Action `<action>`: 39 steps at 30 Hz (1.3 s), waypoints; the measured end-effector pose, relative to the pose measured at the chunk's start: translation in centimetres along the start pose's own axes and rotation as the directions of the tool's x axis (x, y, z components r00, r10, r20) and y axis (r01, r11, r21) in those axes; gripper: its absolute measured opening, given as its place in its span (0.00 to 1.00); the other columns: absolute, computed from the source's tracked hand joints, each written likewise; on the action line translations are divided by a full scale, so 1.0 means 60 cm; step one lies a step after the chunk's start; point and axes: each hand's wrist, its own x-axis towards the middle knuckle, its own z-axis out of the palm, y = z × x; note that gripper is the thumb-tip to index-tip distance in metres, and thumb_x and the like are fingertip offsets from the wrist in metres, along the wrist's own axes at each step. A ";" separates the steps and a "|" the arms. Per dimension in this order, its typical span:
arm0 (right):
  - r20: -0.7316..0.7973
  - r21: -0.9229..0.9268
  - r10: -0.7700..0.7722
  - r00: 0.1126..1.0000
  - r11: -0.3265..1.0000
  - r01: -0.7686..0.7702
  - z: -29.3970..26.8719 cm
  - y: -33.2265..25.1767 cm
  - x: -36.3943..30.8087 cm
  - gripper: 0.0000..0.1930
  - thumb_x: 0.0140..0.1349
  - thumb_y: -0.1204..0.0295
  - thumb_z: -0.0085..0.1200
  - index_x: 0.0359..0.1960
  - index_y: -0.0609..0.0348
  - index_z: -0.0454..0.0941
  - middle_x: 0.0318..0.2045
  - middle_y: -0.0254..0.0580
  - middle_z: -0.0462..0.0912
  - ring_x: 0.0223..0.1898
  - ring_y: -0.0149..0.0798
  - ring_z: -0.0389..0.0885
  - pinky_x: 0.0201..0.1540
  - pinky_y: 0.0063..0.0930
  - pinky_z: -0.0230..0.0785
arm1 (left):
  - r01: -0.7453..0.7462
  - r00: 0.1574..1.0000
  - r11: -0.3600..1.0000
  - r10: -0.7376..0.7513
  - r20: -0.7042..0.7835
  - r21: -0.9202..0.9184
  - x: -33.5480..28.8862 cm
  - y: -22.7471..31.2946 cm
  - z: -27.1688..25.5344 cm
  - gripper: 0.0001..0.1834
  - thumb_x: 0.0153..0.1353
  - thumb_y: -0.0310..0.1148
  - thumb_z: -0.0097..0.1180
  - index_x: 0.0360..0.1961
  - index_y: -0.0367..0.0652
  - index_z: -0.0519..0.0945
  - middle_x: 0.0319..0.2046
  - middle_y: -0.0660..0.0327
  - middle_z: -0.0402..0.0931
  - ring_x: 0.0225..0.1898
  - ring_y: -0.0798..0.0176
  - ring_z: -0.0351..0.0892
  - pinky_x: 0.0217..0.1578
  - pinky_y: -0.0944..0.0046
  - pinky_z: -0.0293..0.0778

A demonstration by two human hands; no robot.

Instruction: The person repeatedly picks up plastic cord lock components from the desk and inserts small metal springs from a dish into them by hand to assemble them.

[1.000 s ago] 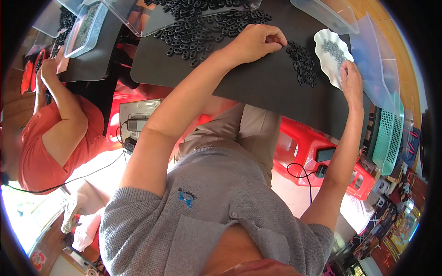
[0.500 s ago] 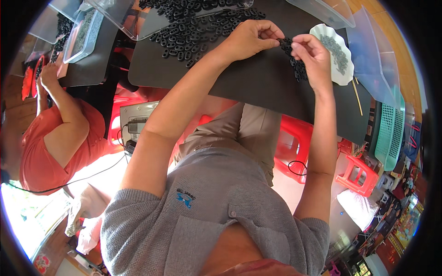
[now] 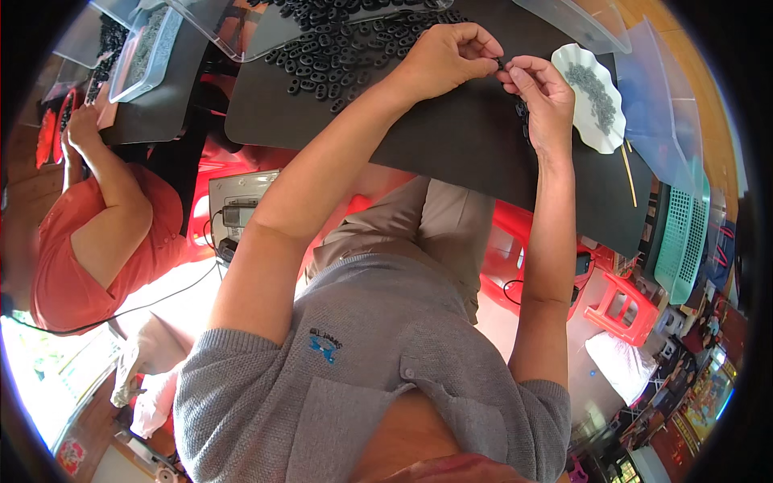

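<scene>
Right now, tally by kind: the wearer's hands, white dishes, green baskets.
Hands: 2, left hand and right hand
White dish: 1
Green basket: 1
Total: 4

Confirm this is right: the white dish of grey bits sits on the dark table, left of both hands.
The side is wrong: in the head view, the white dish of grey bits sits on the dark table, to the right of the left hand and the right hand.

Fingers (image 3: pixel 481 68) mostly hide the small black piece (image 3: pixel 500 63) between them.
</scene>
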 end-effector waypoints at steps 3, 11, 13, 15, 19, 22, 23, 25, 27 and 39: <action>-0.004 -0.019 -0.034 0.999 0.999 0.034 -0.002 0.006 0.001 0.05 0.65 0.77 0.57 0.41 0.63 0.80 0.36 0.37 0.83 0.38 0.29 0.83 0.43 0.20 0.74 | 0.010 1.000 0.998 -0.010 -0.004 0.068 0.001 -0.004 0.001 0.09 0.56 0.26 0.64 0.39 0.38 0.82 0.32 0.62 0.83 0.33 0.72 0.83 0.39 0.71 0.78; 0.030 0.009 -0.038 0.999 0.999 0.037 -0.005 0.013 0.002 0.05 0.64 0.75 0.59 0.39 0.61 0.81 0.34 0.32 0.82 0.37 0.25 0.79 0.44 0.18 0.70 | -0.003 1.000 0.991 0.003 -0.002 0.137 -0.002 0.000 0.004 0.10 0.54 0.27 0.65 0.38 0.38 0.83 0.32 0.63 0.83 0.35 0.72 0.82 0.38 0.71 0.78; 0.029 -0.051 -0.054 0.998 0.997 0.056 -0.001 0.008 0.001 0.05 0.63 0.75 0.59 0.39 0.61 0.81 0.33 0.32 0.82 0.36 0.25 0.79 0.43 0.17 0.70 | -0.011 1.000 0.995 0.010 0.007 0.102 -0.001 -0.001 0.004 0.10 0.54 0.27 0.65 0.38 0.39 0.83 0.32 0.63 0.83 0.34 0.72 0.82 0.39 0.70 0.78; 0.031 -0.076 -0.064 0.997 0.995 0.066 -0.005 0.009 0.001 0.05 0.63 0.75 0.60 0.39 0.61 0.81 0.33 0.32 0.82 0.36 0.25 0.79 0.43 0.17 0.70 | -0.007 1.000 0.994 0.006 0.009 0.112 -0.002 0.000 0.005 0.10 0.54 0.27 0.65 0.38 0.39 0.84 0.32 0.63 0.83 0.34 0.72 0.82 0.39 0.70 0.78; 0.024 -0.122 -0.088 0.996 0.988 0.090 -0.002 0.007 0.000 0.05 0.63 0.77 0.60 0.38 0.63 0.81 0.33 0.32 0.82 0.36 0.24 0.80 0.42 0.16 0.71 | -0.004 1.000 0.992 0.003 0.010 0.124 -0.005 0.007 0.004 0.09 0.54 0.27 0.65 0.37 0.39 0.84 0.31 0.64 0.83 0.34 0.72 0.81 0.39 0.70 0.77; 0.019 -0.145 -0.098 0.995 0.984 0.100 0.002 0.005 -0.001 0.04 0.62 0.78 0.60 0.38 0.64 0.81 0.32 0.32 0.82 0.35 0.22 0.79 0.41 0.16 0.70 | -0.013 1.000 0.992 0.013 0.005 0.128 -0.005 0.005 0.004 0.09 0.53 0.27 0.65 0.37 0.39 0.84 0.31 0.64 0.83 0.34 0.72 0.81 0.38 0.70 0.77; 0.020 -0.144 -0.098 0.995 0.985 0.100 0.002 0.006 -0.001 0.04 0.62 0.78 0.60 0.38 0.64 0.81 0.32 0.32 0.82 0.35 0.22 0.79 0.41 0.16 0.70 | -0.013 1.000 0.992 0.012 0.004 0.128 -0.005 0.005 0.004 0.09 0.53 0.27 0.65 0.37 0.39 0.84 0.31 0.64 0.83 0.34 0.72 0.81 0.38 0.70 0.77; 0.015 -0.186 -0.107 0.994 0.976 0.108 0.001 0.008 -0.002 0.03 0.62 0.78 0.60 0.37 0.64 0.82 0.31 0.31 0.83 0.34 0.21 0.78 0.39 0.15 0.70 | 0.004 1.000 0.993 -0.005 0.009 0.120 -0.006 0.003 0.005 0.09 0.53 0.27 0.65 0.37 0.39 0.84 0.31 0.63 0.83 0.34 0.72 0.81 0.38 0.70 0.77; 0.020 -0.219 -0.120 0.993 0.968 0.121 0.001 0.012 -0.002 0.03 0.62 0.78 0.60 0.37 0.63 0.82 0.31 0.30 0.83 0.33 0.20 0.77 0.38 0.14 0.69 | 0.009 1.000 0.991 -0.010 0.001 0.132 -0.005 0.001 0.005 0.09 0.53 0.26 0.64 0.36 0.39 0.84 0.30 0.63 0.83 0.33 0.72 0.81 0.38 0.70 0.77; 0.054 -0.365 -0.130 0.990 0.920 0.141 0.002 0.013 -0.006 0.03 0.61 0.79 0.60 0.35 0.62 0.84 0.27 0.28 0.84 0.31 0.19 0.78 0.36 0.14 0.70 | 0.060 0.998 0.988 -0.061 0.001 0.139 -0.010 -0.009 0.009 0.06 0.52 0.25 0.64 0.33 0.39 0.83 0.27 0.62 0.83 0.29 0.72 0.82 0.34 0.71 0.78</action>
